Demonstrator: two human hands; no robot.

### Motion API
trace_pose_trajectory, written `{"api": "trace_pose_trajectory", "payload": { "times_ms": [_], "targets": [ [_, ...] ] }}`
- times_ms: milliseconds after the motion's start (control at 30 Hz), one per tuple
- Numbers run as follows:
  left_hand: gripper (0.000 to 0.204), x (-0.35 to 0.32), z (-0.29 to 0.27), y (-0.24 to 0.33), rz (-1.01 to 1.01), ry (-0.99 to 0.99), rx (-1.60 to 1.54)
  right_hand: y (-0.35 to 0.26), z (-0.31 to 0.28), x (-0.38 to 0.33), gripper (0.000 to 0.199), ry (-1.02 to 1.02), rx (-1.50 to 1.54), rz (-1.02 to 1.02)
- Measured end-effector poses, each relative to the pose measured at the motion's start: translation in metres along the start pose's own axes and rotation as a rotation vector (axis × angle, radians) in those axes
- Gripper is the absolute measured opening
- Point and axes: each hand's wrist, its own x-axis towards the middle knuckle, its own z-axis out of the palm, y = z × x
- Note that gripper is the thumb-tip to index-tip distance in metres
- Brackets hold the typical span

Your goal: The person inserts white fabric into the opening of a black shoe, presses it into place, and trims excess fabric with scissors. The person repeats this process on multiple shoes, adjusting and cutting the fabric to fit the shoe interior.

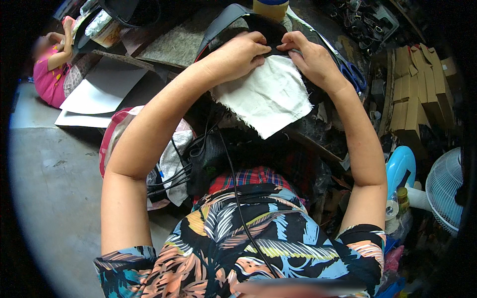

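Observation:
My left hand (244, 55) and my right hand (312, 58) face each other at the top middle, fingers bent and pinched. Between them is dark material (273, 34), which they seem to grip at its near edge; its exact kind is hard to make out. A curved black piece with red edging (214, 36) rises behind my left hand. Just below my fingers a white cloth (268, 97) with frayed edges hangs down toward my lap, its top edge close to both hands. Blue-handled scissors (354, 75) lie to the right of my right hand.
A yellow container (271, 9) stands beyond my hands. At left are white sheets (102, 89), a pink-rimmed bag (112, 136) and a seated person in pink (49, 74). Folded cardboard (415, 94) and a fan (444, 191) stand at right. A black cable (233, 174) hangs before me.

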Motion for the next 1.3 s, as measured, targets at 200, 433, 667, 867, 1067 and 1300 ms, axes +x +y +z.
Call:
{"api": "trace_pose_trajectory", "payload": {
  "times_ms": [200, 433, 667, 867, 1067, 1300],
  "targets": [
    [0.033, -0.012, 0.002, 0.016, 0.000, -0.002, 0.193, -0.010, -0.008, -0.014, 0.037, -0.093, 0.139, 0.097],
    [0.024, -0.011, -0.014, 0.030, 0.128, 0.100, 0.159, -0.014, -0.011, -0.031, 0.043, -0.198, -0.009, 0.069],
    [0.065, -0.060, -0.057, 0.042, -0.216, 0.564, 0.496, -0.016, -0.034, -0.054, 0.040, 0.041, 0.431, 0.128],
    [0.075, -0.070, -0.043, 0.013, -0.645, 0.236, -0.562, -0.028, -0.086, -0.136, 0.042, -0.113, -0.301, 0.514],
    [0.065, -0.056, -0.066, 0.010, -0.489, 0.378, -0.122, -0.029, -0.073, -0.151, 0.033, 0.142, -0.215, 0.549],
    [0.059, -0.032, -0.092, 0.042, -0.445, 0.311, -0.014, -0.052, -0.066, -0.069, 0.037, 0.587, 0.550, 0.040]
  ]
}}
